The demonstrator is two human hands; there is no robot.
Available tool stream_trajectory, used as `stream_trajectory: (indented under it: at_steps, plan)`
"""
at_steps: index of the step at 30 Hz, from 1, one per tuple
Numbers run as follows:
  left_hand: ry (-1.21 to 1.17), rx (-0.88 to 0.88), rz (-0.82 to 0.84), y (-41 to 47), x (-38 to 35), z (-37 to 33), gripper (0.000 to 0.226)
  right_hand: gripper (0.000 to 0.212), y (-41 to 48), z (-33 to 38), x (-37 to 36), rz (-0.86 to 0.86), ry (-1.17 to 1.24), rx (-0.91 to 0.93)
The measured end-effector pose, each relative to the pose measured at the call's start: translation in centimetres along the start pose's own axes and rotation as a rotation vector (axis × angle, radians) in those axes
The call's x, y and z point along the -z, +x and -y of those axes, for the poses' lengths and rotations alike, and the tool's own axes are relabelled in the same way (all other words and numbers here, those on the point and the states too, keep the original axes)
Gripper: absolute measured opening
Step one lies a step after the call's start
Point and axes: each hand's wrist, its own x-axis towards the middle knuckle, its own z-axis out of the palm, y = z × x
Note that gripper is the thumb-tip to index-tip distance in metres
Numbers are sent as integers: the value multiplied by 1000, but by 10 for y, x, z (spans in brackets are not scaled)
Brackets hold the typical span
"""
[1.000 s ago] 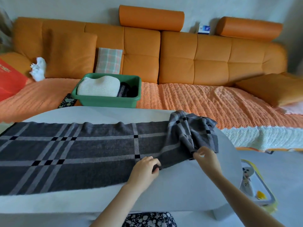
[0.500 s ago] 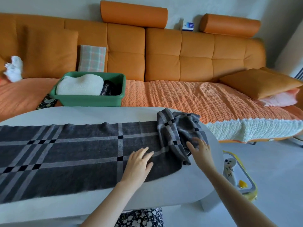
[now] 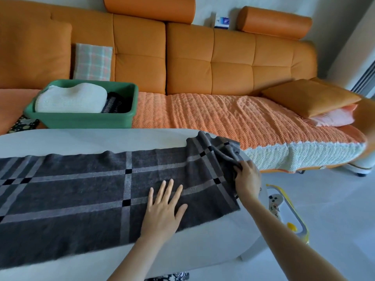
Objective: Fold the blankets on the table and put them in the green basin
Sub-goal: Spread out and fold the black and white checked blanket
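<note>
Setting: a living room with an orange sofa [image 3: 223, 63] along the far wall and a rounded white table [image 3: 101, 138] in front of it.
Green basin [image 3: 81, 118]: on the sofa seat at the left, just behind the table's far edge.
Basin contents: 1 folded white blanket [image 3: 71, 100] fills the left part, and a dark striped fabric [image 3: 115, 103] lies just to its right.
Checked cushion [image 3: 92, 61]: upright against the sofa back, behind the basin.
Grey checked blanket [image 3: 81, 189]: spread flat along the table from the left edge of the view to the table's right end, where it is bunched into folds.
Left hand [image 3: 164, 209]: palm down on the flat part of the grey checked blanket, fingers straight and spread, gripping nothing.
Right hand [image 3: 247, 179]: at the table's right end, fingers curled into the bunched end of the grey checked blanket, holding it.
Small box [image 3: 222, 22]: on the sofa back, between 2 orange bolsters.
Orange cushion [image 3: 310, 96]: at the sofa's right end, lying on a pink pillow [image 3: 332, 116].
Yellow-rimmed object [image 3: 284, 209]: on the grey floor just right of the table; its nature cannot be told.
</note>
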Motion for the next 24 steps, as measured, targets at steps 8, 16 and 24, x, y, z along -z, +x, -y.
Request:
stream_trajectory:
  at_steps: [8,16,24]
  plan:
    - [-30,1,25,-1,0,0,66,13,-12,-51,70,35,33,51]
    - [-130,-26,73,1,7,-1,99,28,-47,-62,49,157,-131,-44]
    - [-157,-26,33,12,22,-18,78,62,-44,20,29,364,73,255]
